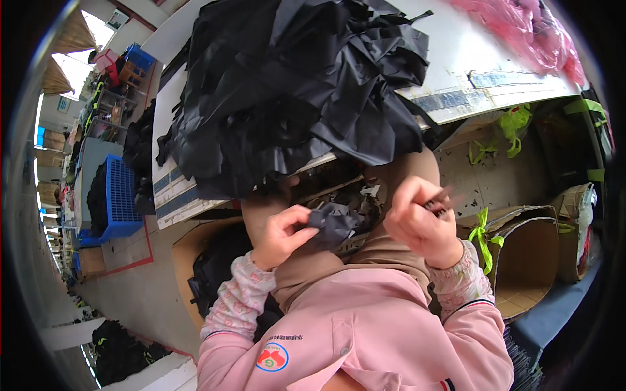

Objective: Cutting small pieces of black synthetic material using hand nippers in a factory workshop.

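Above my lap, my left hand (282,236) pinches a small black fabric piece (331,225) between thumb and fingers. The piece hangs crumpled to the right of the fingertips. My right hand (420,221) is raised to the right of it, apart from the fabric, with its fingers closed round small thread snips (439,203). Motion smears the snips' tips, so whether their blades are parted does not show. In front of me a large heap of black fabric pieces (293,85) covers much of the white table (450,58) and droops over its near edge.
An open cardboard box (521,260) with a green tie stands at right. Another carton (186,260) holding black material is by my left leg. A blue crate (124,195) stands farther left. Pink plastic (528,32) lies on the table's far right. Scraps litter the floor beneath.
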Tool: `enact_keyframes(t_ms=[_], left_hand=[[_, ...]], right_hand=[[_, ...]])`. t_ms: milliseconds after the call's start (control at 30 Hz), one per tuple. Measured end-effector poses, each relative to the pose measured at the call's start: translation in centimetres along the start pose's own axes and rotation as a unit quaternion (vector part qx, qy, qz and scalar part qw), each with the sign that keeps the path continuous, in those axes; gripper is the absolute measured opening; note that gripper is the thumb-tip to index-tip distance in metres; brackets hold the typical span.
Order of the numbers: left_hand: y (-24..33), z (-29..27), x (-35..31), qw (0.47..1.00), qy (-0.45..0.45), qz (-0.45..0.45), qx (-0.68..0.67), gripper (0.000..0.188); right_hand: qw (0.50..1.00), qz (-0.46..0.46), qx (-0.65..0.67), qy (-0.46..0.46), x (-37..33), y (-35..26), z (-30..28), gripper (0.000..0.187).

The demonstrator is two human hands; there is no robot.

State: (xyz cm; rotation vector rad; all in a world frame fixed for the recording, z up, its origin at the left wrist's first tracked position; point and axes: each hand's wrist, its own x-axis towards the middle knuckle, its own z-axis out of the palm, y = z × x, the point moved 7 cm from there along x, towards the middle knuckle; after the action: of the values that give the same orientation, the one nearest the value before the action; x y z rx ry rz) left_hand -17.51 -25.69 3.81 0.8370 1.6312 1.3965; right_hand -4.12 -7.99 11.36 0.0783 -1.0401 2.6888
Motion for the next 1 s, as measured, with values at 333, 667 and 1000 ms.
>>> enact_keyframes(t_ms=[333, 667, 1000], left_hand=[[-19.5, -17.8, -23.2, 0.735, -0.244, -0.448, 0.448, 0.036], [-4.9, -12.1, -6.3, 0.958, 0.025, -0.163, 0.233, 0.021], [9.1, -12.6, 19.2, 0.853, 0.300, 0.236, 0.356, 0.034]], right_hand=[[0.884, -0.293, 0.087, -0.354, 0.2, -9.7, 14.0, 0.017], [0.877, -0.276, 0.101, -0.380, 0.9, -9.6, 15.5, 0.022], [0.873, -0.289, 0.057, -0.388, 1.5, -10.5, 15.4, 0.028]])
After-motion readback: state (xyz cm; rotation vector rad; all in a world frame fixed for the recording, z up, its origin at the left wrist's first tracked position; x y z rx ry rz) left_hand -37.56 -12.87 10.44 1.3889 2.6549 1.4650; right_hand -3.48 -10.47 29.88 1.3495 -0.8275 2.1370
